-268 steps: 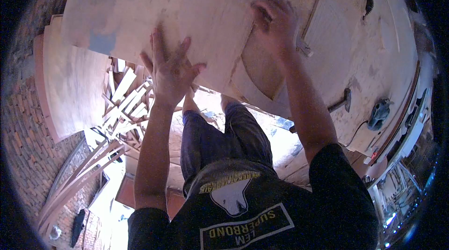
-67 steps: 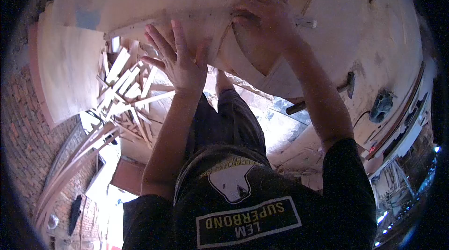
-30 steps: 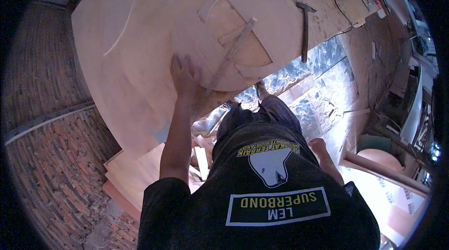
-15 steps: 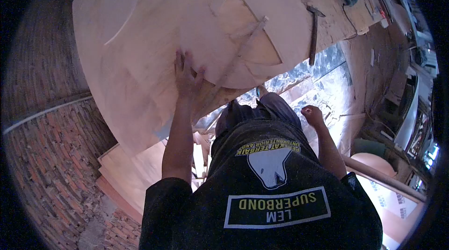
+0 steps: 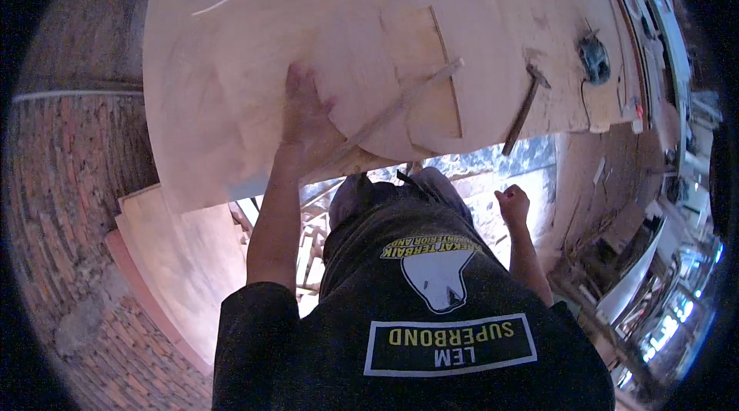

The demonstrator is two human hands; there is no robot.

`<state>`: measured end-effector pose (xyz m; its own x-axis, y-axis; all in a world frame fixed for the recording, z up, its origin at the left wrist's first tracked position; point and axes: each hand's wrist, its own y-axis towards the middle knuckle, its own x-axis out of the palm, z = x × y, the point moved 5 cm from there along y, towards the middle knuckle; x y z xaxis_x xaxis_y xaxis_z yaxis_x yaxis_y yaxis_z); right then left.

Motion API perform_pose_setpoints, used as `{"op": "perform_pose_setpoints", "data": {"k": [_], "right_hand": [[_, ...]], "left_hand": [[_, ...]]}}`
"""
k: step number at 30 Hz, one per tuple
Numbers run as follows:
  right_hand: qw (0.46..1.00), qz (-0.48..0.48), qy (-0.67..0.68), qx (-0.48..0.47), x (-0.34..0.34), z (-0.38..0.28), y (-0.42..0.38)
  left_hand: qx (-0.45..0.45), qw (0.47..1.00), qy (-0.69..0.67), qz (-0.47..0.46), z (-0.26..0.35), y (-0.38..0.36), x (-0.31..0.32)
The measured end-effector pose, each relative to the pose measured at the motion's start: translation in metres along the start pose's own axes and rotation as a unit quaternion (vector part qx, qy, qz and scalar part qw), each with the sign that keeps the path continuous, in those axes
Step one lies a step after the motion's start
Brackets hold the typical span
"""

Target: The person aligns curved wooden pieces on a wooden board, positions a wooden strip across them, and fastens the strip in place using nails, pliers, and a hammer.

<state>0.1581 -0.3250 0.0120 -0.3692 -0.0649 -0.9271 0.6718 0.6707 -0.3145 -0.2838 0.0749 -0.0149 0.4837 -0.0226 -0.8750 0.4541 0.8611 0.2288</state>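
My left hand (image 5: 305,101) lies low on the plywood sheet (image 5: 208,103), at the left edge of a thin rounded wooden panel (image 5: 346,57). Its thumb points toward the panel, and the other fingers are stretched out but blurred. A narrow wooden strip (image 5: 392,112) crosses the panel at a slant, over a straight-edged piece or opening (image 5: 439,107). My right hand (image 5: 513,205) hangs off the near edge of the sheet, beside my body. Its fingers are curled into a fist, and whatever may be inside is hidden.
A hammer (image 5: 527,107) rests on the worktop right of the panel. Farther right sits a dark green corded power tool (image 5: 594,59). Stacked boards (image 5: 185,257) lean below at the left, near a brick wall (image 5: 77,203). Wood scraps (image 5: 310,253) lie underneath.
The view has swung, so the hammer and power tool appear lower and farther right. My left hand stays on the wood by the panel, its fingers less distinct. My right hand remains curled.
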Motion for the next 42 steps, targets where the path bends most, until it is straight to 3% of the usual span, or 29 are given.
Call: {"op": "perform_pose_setpoints", "data": {"k": [1,2,4,7,8,11,15,18,21,24,26,28,29,32,34,37,39,41,42], "right_hand": [[0.999,0.034,-0.002,-0.006,-0.013,-0.003,0.020],[0.996,0.078,-0.012,-0.049,-0.028,-0.007,0.039],[0.986,0.120,0.105,-0.048,-0.059,-0.024,0.076],[0.976,0.160,0.097,-0.113,-0.079,-0.031,0.144],[0.972,0.163,0.107,-0.132,-0.086,-0.037,0.164],[0.982,0.098,0.106,-0.120,-0.099,-0.060,0.213],[0.947,0.068,0.152,-0.275,-0.080,-0.069,0.273],[0.920,0.136,0.038,-0.365,-0.080,-0.077,0.275],[0.933,0.080,0.118,-0.330,-0.081,-0.070,0.280],[0.928,0.059,0.165,-0.330,-0.064,-0.035,0.302],[0.939,0.024,0.176,-0.294,-0.070,-0.036,0.310],[0.960,-0.034,0.191,-0.201,-0.086,-0.047,0.288],[0.957,0.005,0.162,-0.240,-0.084,-0.045,0.294],[0.973,0.009,0.116,-0.198,-0.089,-0.051,0.301],[0.969,0.031,0.119,-0.216,-0.083,-0.051,0.326],[0.930,0.097,0.161,-0.315,-0.104,-0.065,0.349],[0.917,0.118,0.143,-0.354,-0.123,-0.082,0.357],[0.932,0.103,0.060,-0.342,-0.136,-0.087,0.376],[0.913,0.126,0.047,-0.384,-0.139,-0.088,0.387]], "left_hand": [[0.000,0.996,0.085,-0.016,0.005,0.003,-0.007],[-0.036,0.998,0.056,0.022,0.006,0.002,-0.021],[-0.108,0.990,-0.001,0.095,-0.002,-0.016,-0.041],[-0.190,0.951,-0.023,0.241,-0.005,-0.043,-0.067],[-0.244,0.936,0.001,0.252,-0.003,-0.055,-0.074],[-0.383,0.869,0.059,0.307,0.036,-0.094,-0.089],[-0.491,0.767,0.086,0.404,0.097,-0.133,-0.077],[-0.594,0.691,0.107,0.399,0.130,-0.170,-0.046],[-0.601,0.666,0.087,0.433,0.163,-0.193,-0.026],[-0.662,0.600,0.036,0.449,0.169,-0.224,0.007],[-0.679,0.583,0.017,0.446,0.160,-0.243,0.029],[-0.705,0.554,-0.017,0.443,0.151,-0.244,0.040],[-0.694,0.543,-0.056,0.469,0.141,-0.243,0.045],[-0.684,0.490,-0.164,0.515,0.111,-0.243,0.069],[-0.706,0.431,-0.226,0.515,0.104,-0.227,0.068],[-0.742,0.438,-0.147,0.485,0.106,-0.199,0.055],[-0.754,0.456,-0.166,0.443,0.096,-0.193,0.058],[-0.749,0.395,-0.266,0.460,0.129,-0.156,0.034],[-0.769,0.415,-0.217,0.436,0.124,-0.158,0.038]]}}
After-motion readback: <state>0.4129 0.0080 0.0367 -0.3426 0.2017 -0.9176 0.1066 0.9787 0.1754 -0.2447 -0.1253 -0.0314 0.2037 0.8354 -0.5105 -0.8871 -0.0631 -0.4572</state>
